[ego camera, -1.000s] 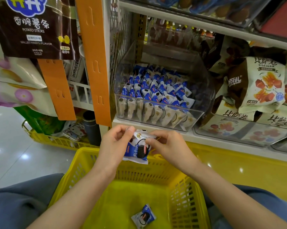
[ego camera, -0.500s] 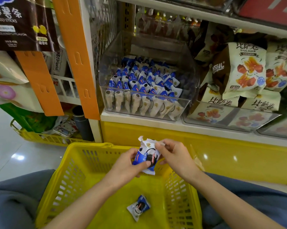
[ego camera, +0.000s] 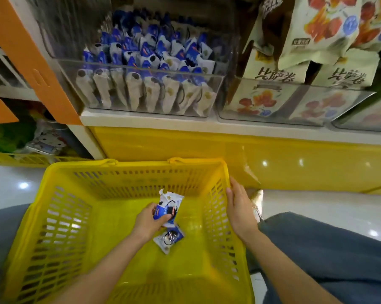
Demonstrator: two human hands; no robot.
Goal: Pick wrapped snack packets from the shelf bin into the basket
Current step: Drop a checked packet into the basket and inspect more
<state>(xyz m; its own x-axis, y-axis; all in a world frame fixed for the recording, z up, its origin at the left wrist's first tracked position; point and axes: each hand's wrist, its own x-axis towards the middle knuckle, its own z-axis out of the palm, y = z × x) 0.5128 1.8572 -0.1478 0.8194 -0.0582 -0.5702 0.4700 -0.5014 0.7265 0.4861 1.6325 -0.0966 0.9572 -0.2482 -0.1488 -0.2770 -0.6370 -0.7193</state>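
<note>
A clear shelf bin (ego camera: 141,73) holds several blue-and-white wrapped snack packets (ego camera: 150,53). Below it a yellow plastic basket (ego camera: 60,216) sits between my knees. My left hand (ego camera: 149,222) is down inside the basket and grips a blue-and-white snack packet (ego camera: 169,205) between thumb and fingers. A second packet (ego camera: 168,239) lies on the basket floor just below that hand. My right hand (ego camera: 240,205) rests with straight fingers on the basket's right rim and holds nothing.
A second clear bin (ego camera: 295,102) with larger cream snack bags (ego camera: 321,29) stands to the right of the first. An orange shelf post (ego camera: 38,66) rises at left. Another yellow basket (ego camera: 20,159) with goods sits on the floor at left. The yellow shelf base (ego camera: 273,156) is behind my basket.
My left hand has carried the packet down from rim height into the basket. My right hand let go of the packet and moved right onto the basket rim. The view tilted down.
</note>
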